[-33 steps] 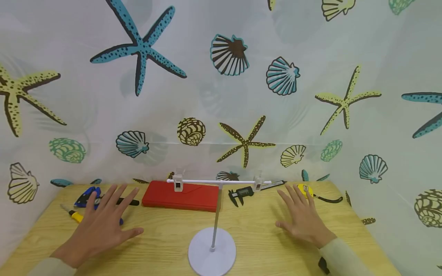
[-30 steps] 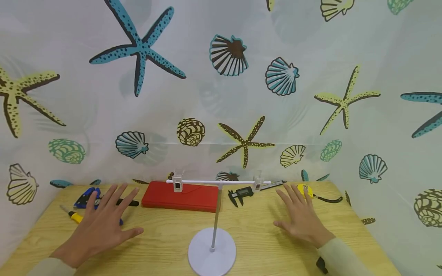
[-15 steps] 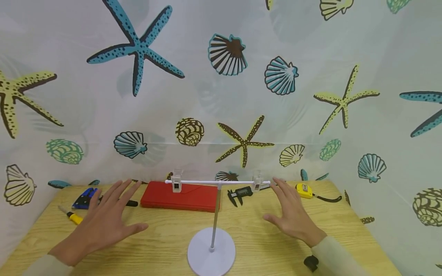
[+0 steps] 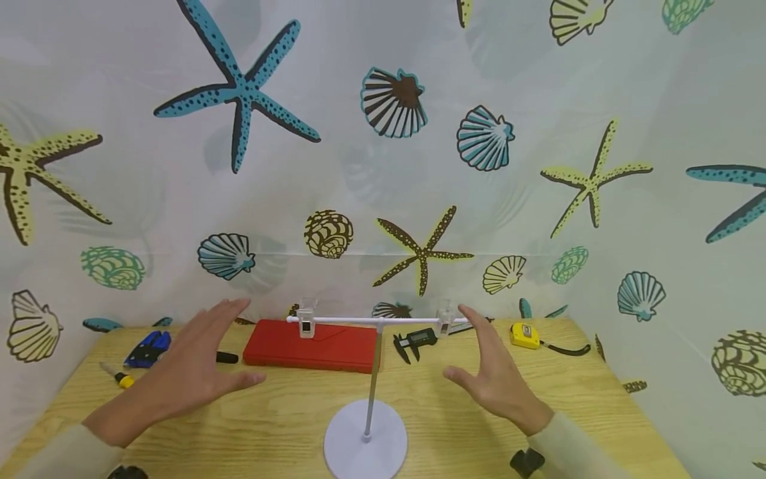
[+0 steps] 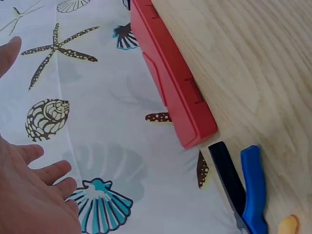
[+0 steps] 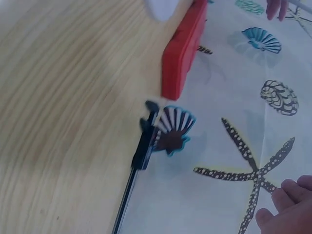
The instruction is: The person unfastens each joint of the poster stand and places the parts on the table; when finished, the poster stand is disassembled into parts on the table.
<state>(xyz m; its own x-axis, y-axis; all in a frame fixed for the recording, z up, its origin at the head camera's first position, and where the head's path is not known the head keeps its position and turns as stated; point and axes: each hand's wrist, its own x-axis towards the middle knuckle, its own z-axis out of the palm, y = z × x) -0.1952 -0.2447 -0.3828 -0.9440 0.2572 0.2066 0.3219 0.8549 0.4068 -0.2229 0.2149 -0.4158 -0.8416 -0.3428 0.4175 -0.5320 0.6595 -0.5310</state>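
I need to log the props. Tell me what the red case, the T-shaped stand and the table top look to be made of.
Red case: likely moulded plastic, matte, with notched seams along its edge.
T-shaped stand: white coated disc base and thin pole, probably metal; its clips look like clear plastic.
Table top: light wood grain, possibly laminate.

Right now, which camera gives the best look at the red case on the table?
The head view: the whole red case lies flat behind the white stand. The left wrist view shows only one long edge and an end corner; the right wrist view shows one end, foreshortened.
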